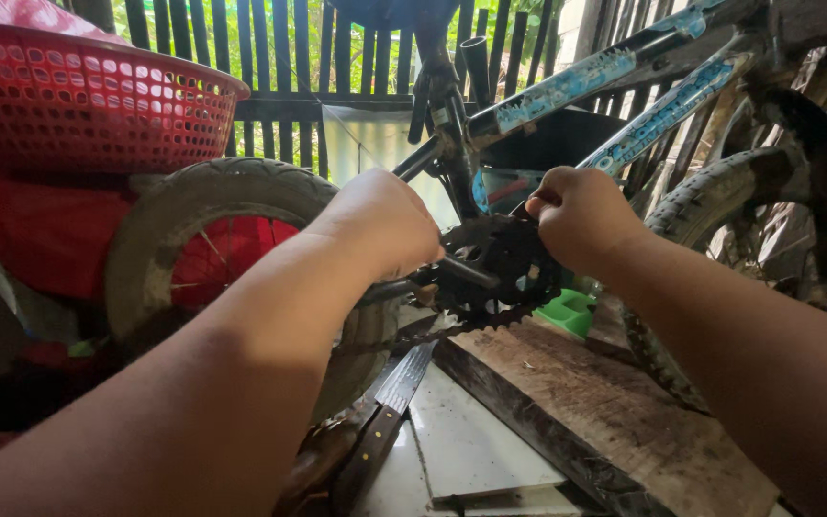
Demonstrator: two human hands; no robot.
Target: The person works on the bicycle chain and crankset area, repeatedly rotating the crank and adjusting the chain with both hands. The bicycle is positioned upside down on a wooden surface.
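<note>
Head view: left hand [382, 225] fisted around dark metal crank arm [466, 271]; right hand [581, 215] pinching top edge of black toothed chainring [502, 271]. Worn wooden plank [605, 402] below both hands.

A black toothed chainring [500, 273] is seen upright at the bottom of a black bicycle frame with blue patches [567, 91], above a worn wooden plank [605, 402].

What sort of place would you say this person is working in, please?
Probably a home porch or yard-side shed used for bicycle repair: a slatted wooden fence with greenery behind, a worn bicycle frame, and a red plastic basket stored beside it.
</note>
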